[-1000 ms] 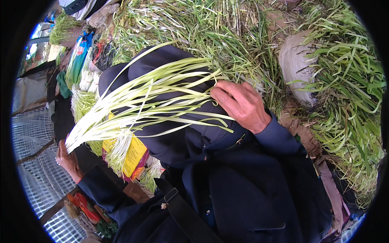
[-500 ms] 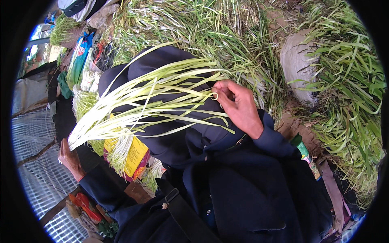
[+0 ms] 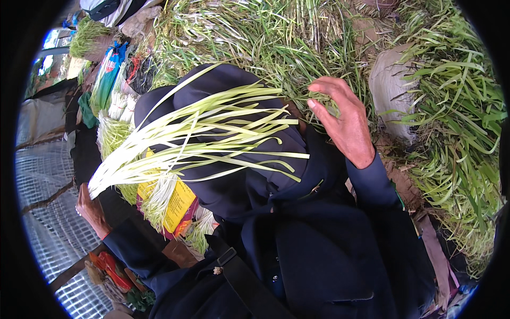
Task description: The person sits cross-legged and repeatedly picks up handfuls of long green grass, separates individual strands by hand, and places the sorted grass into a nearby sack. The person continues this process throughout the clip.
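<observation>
Head view, nearest first: a dark blue jacket (image 3: 319, 255) with a black strap (image 3: 249, 282) fills the lower frame. At the lower left, the left hand (image 3: 91, 208) grips the white root ends of a bunch of green onions (image 3: 196, 138); its fingers are mostly hidden, so I cannot tell how tightly they close. The long pale leaves fan rightward across a dark-clad knee (image 3: 223, 95), loose and splayed. Beyond it, the right hand (image 3: 342, 119) reaches out to the heap of cut greens (image 3: 276, 37), fingers curled together, pinching a few thin strands there.

Risks, as I judge them: held at one end only, the bunch could sag and shed stalks. Pinched strands may snap or drag tangled neighbours along. Stray leaves could slide off the knee toward the yellow packet (image 3: 178, 204) below.
</observation>
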The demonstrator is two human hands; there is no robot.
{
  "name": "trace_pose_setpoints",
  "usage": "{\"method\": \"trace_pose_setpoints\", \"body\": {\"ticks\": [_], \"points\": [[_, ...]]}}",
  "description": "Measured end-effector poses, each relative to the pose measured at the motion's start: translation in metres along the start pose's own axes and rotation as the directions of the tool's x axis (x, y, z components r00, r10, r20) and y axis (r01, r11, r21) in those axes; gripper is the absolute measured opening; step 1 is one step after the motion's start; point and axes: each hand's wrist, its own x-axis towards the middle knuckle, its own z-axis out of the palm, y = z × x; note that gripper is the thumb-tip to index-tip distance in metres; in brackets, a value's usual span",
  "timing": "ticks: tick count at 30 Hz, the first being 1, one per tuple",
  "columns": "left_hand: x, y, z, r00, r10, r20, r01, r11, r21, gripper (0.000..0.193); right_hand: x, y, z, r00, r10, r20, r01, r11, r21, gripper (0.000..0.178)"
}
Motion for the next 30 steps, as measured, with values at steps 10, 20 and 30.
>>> {"method": "trace_pose_setpoints", "body": {"ticks": [10, 20, 30], "points": [[-0.002, -0.009, 0.000, 0.999, 0.005, 0.042, -0.006, 0.999, 0.032, 0.012, 0.018, -0.027, 0.038, 0.955, -0.276, 0.112, 0.274, 0.961, 0.034, 0.015], [-0.011, -0.016, 0.013, 1.000, 0.011, -0.019, -0.012, 1.000, -0.021, 0.011, 0.013, 0.021, 0.059, 0.837, 0.526, 0.149, -0.503, 0.634, 0.587, 0.026], [-0.022, -0.042, 0.024, 1.000, -0.031, -0.005, 0.031, 0.996, 0.080, 0.010, 0.001, 0.020, 0.027, 0.980, 0.067, 0.190, -0.111, 0.966, 0.233, 0.013]]}}
